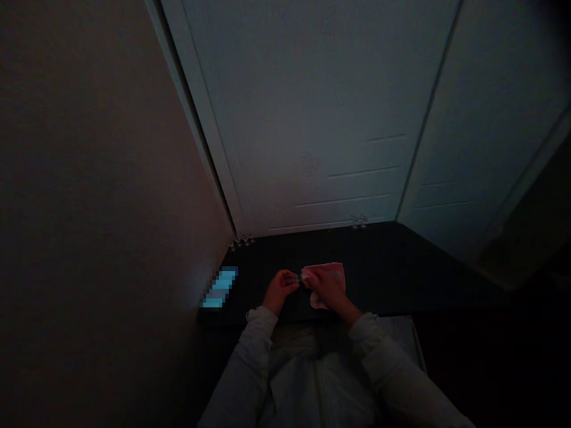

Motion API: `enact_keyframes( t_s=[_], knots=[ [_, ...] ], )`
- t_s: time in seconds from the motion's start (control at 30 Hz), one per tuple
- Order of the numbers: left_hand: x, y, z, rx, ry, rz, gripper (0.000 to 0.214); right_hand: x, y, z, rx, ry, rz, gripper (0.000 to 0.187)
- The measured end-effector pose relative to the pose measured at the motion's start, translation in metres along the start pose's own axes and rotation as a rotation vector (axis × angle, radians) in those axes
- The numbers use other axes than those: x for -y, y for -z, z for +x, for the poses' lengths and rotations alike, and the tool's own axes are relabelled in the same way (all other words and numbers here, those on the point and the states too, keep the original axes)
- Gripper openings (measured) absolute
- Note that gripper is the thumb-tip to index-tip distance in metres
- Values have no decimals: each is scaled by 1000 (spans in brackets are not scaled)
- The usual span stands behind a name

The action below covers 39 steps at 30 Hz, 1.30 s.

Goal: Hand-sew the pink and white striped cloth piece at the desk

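You have both hands low over the dark worktop [401,270], close to its near edge and just left of its middle. Your left hand [277,290] has its fingers curled nearly closed, the tips pinching a small shiny piece [294,279] that looks clear; its exact shape is too small and dim to tell. Your right hand [329,288], just to the right, has its fingers closed on the pink cloth [338,272], which spreads out beneath and beyond the palm. The gathered left end of the cloth meets the right end of the piece between your two hands.

At the far left corner of the worktop you have a cluster of small clear items [241,241], and another small group [359,222] sits at the far edge, right of the middle. Near the left end, beside the wall [111,208], a bright bluish patch [219,289] is blurred into blocks. Behind the worktop stands a pale panel [321,89] with striped hearts and raised lines.
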<state>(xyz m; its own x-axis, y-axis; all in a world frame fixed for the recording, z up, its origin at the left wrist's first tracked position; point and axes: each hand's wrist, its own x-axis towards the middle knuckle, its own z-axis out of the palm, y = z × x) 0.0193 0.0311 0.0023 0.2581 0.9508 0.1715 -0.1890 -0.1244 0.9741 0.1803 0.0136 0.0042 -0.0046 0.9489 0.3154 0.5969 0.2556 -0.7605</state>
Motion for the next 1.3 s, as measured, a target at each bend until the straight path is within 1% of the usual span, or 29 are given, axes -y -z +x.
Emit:
enact_keyframes(
  t_s=[0.13, 0.3, 0.43, 0.6, 0.73, 0.8, 0.97, 1.1, 1.2, 1.3],
  knots=[
    [1, 0, 1, 25, 35, -37, 36, -2, -1, 1, -18, 37, -32, 37],
    [2, 1, 0, 14, 37, -75, 37, -4, -1, 3, -22, 71, -116, 33],
    [0, 0, -1, 8, 42, -84, 37, -2, 0, 2, -18, 85, -123, 32],
    [-4, -1, -3, 11, 47, -60, 37, -3, 0, 1, -38, 52, -60, 33],
    [-3, -1, -3, -21, 23, 6, 33, -3, -2, 0, -72, -11, 0, 30],
    [-2, -2, -3, -35, 41, 31, 33, -3, -1, -1, -68, -24, 27, 29],
    [-6, -4, -4, -11, 124, -30, 30, -3, 0, -1, -18, -7, 56, 35],
    [-10, -5, -4, -11, 169, -22, 32, -5, 0, -1, 19, 9, 78, 39],
    [-10, -5, -4, -17, 170, -12, 35, -4, -1, -2, 18, 28, 135, 42],
    [-9, -4, -4, -19, 168, -8, 36, -1, 0, -3, 32, 48, 245, 44]
  ],
)
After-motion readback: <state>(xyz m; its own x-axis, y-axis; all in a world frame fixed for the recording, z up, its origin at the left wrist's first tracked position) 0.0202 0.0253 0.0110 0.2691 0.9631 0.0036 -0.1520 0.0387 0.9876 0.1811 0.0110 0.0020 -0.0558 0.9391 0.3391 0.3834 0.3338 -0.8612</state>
